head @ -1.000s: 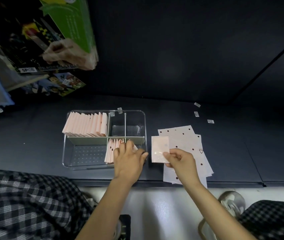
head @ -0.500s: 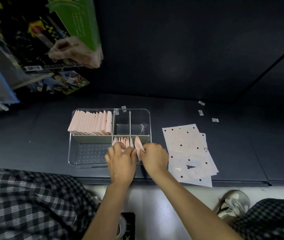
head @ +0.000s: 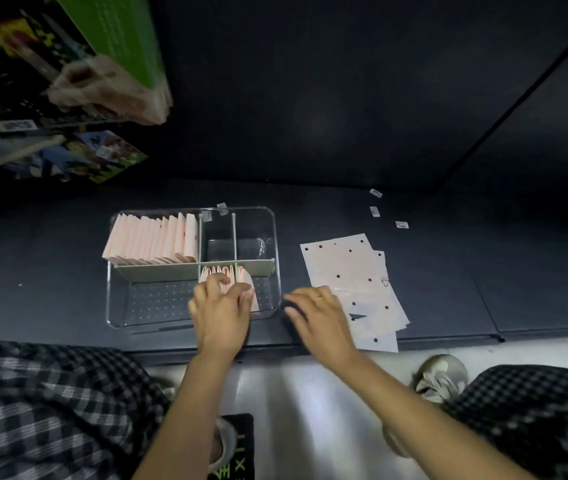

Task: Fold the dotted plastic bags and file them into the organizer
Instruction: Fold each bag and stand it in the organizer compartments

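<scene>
A clear organizer (head: 277, 258) with grey dividers stands on the dark table. Its back left compartment holds a row of folded pink bags (head: 152, 240). In the front compartment stands a shorter row of folded bags (head: 218, 271), and my left hand (head: 222, 306) rests on them with its fingers curled over their tops. My right hand (head: 317, 315) hovers just right of the organizer, fingers spread, holding nothing. A small pile of flat dotted plastic bags (head: 348, 268) lies to the right, partly under my right hand.
Three small white tags (head: 375, 211) lie on the table behind the flat bags. Colourful boxes (head: 68, 64) hang at the upper left. The table's front edge runs just below my wrists, with my checkered legs and shoes beneath.
My right hand put the folded bag into the front row beside my left hand, let it go, and moved right toward the flat bags. My left hand stayed on the row.
</scene>
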The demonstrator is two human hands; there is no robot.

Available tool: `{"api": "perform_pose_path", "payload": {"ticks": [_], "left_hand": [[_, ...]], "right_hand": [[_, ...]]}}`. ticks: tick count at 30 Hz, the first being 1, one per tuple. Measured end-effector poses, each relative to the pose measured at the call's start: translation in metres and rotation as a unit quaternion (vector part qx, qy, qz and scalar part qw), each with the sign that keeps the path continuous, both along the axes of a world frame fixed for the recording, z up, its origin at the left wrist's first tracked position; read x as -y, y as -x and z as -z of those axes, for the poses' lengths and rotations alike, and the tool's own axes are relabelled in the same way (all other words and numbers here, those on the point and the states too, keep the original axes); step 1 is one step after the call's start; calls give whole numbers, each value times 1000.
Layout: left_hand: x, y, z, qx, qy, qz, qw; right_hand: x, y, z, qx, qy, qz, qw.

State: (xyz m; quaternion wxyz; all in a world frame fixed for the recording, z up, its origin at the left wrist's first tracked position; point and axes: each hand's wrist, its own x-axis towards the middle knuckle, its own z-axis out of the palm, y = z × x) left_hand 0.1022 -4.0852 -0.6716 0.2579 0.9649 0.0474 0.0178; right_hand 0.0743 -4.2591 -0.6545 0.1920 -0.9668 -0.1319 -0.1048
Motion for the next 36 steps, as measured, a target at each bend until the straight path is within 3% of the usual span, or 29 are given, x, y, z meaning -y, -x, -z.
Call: {"api": "perform_pose_path", "payload": {"ticks": [2, 5, 9, 12, 20, 24, 29, 33, 36], "left_hand": [[1, 1, -1, -8, -14, 9, 1000], [4, 3, -2, -17, -32, 13, 999], [7, 5, -4, -11, -50, 20, 999], [9, 9, -3, -3, -53, 29, 998], [21, 13, -9, 30, -40, 36, 998], [34, 14, -17, 127, 12, 41, 991], [72, 17, -26, 214, 43, 165, 962], [104, 24, -11, 177, 25, 285, 942], [121, 24, 7, 99, -45, 338, 935]], "right_hand": [[51, 9, 6, -42, 43, 19, 998], [114, 27, 16, -214, 138, 27, 967], [145, 46, 27, -232, 197, -27, 952], [146, 44, 24, -211, 184, -39, 959], [157, 19, -8, -313, 91, -50, 944], [164, -6, -30, -355, 3, -59, 933], [178, -53, -33, -315, -65, 31, 946], [187, -85, -13, -333, -57, 87, 937], [189, -98, 2, -350, -20, 111, 930]]}}
